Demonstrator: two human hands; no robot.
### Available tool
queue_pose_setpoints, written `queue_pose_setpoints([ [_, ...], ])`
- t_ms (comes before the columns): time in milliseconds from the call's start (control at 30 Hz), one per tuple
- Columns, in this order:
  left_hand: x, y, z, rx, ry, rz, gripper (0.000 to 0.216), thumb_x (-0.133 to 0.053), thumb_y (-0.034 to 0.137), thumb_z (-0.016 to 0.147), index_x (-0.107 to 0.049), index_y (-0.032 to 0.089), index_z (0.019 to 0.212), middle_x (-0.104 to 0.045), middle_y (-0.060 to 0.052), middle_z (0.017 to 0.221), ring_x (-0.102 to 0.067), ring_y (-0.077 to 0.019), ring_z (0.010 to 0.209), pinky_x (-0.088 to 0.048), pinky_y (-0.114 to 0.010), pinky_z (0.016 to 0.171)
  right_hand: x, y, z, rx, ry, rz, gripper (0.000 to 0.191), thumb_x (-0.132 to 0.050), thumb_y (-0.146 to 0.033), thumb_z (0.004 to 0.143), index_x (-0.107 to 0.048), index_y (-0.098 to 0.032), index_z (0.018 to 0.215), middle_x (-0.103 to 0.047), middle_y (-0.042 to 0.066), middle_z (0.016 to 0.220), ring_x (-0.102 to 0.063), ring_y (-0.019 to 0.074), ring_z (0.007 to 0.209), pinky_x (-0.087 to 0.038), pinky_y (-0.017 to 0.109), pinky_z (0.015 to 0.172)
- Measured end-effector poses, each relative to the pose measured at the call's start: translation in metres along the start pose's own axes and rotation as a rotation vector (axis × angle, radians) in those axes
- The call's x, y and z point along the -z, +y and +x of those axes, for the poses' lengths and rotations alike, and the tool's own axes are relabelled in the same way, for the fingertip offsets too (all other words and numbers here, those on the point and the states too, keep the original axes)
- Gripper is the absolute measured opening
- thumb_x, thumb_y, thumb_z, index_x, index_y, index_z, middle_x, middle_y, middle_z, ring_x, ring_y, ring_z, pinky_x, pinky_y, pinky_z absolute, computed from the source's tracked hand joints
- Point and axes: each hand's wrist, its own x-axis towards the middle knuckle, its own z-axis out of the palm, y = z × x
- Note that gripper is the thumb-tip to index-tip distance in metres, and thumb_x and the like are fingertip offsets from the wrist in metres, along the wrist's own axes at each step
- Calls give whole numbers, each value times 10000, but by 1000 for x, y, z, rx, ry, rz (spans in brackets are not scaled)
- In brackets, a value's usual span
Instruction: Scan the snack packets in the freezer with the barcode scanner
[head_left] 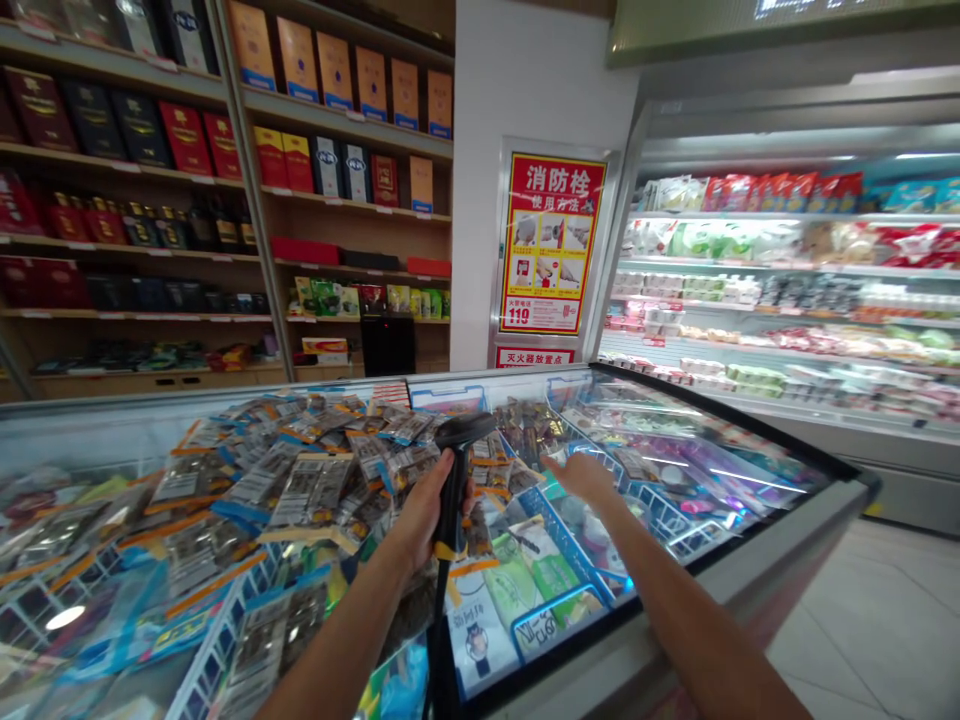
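A black barcode scanner (453, 490) stands upright in the grip of my left hand (424, 510), its head at the top and its cable hanging down over the freezer edge. Around and behind it lies a heap of small clear packets (315, 490) with orange and blue edges and brown contents. My right hand (585, 476) reaches over the freezer, right of the scanner, a finger or thumb stretched out to the left. Nothing shows in it, and its other fingers are partly hidden. Near it are more dark packets (529, 425).
A chest freezer with a glass top and dark frame (720, 425) holds blue and white wire baskets (574, 545) with bagged goods. Shelves of boxes and bottles (337, 140) line the back left. A lit, stocked fridge (780, 290) stands at right, beside a red fire-hydrant notice (553, 240).
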Motion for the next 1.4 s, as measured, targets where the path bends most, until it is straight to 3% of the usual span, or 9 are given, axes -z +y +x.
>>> queue_pose_setpoints([
  [67, 0, -1, 0, -10, 0, 11, 389, -478, 517, 683, -505, 131, 643, -542, 7, 530, -461, -56, 410, -357, -169, 419, -11, -11, -10, 20, -64, 20, 409, -625, -559, 446, -490, -176, 405, -588, 122, 571, -567, 294, 738, -381, 376, 629],
  [167, -1, -1, -1, -24, -8, 14, 387, -478, 513, 687, -511, 129, 649, -546, 3, 534, -466, -58, 416, -360, -167, 421, -20, -17, -17, 26, -157, 238, 384, -696, -460, 379, -427, -187, 351, -559, 98, 507, -566, 297, 732, -378, 346, 590],
  [267, -1, 0, -2, -14, -5, 22, 402, -480, 517, 681, -516, 119, 639, -549, -10, 537, -467, -61, 415, -349, -164, 402, -21, -16, -15, 9, -164, 443, 297, -691, -361, 418, -449, -192, 388, -521, 43, 425, -570, 240, 620, -373, 291, 512],
  [433, -4, 4, -3, -3, -4, -15, 392, -501, 515, 662, -526, 124, 685, -563, -14, 561, -463, -65, 406, -339, -171, 382, -15, -21, -4, -13, -30, 740, 235, -483, -390, 625, -537, -166, 672, -597, 23, 587, -548, 147, 514, -384, 247, 450],
  [600, -9, 7, -8, 20, -40, -20, 391, -504, 522, 658, -517, 131, 663, -545, -1, 544, -455, -61, 406, -338, -174, 389, -12, -35, 5, 19, 160, 942, 279, -479, -394, 618, -504, -151, 754, -589, 12, 655, -540, 132, 569, -400, 241, 507],
  [967, -15, 9, -20, 58, -127, 65, 377, -494, 508, 678, -516, 132, 702, -512, 14, 542, -444, -54, 409, -319, -166, 392, -9, -24, 5, 54, 258, 1019, 234, -507, -357, 588, -487, -154, 703, -561, 7, 625, -522, 141, 589, -402, 264, 569],
  [1400, -11, 4, -22, 66, -70, 139, 394, -485, 521, 677, -535, 131, 669, -548, -8, 560, -458, -58, 420, -346, -169, 411, -11, -3, 18, 41, 336, 843, 290, -457, -381, 622, -531, -142, 769, -613, 61, 692, -566, 171, 645, -429, 277, 603],
])
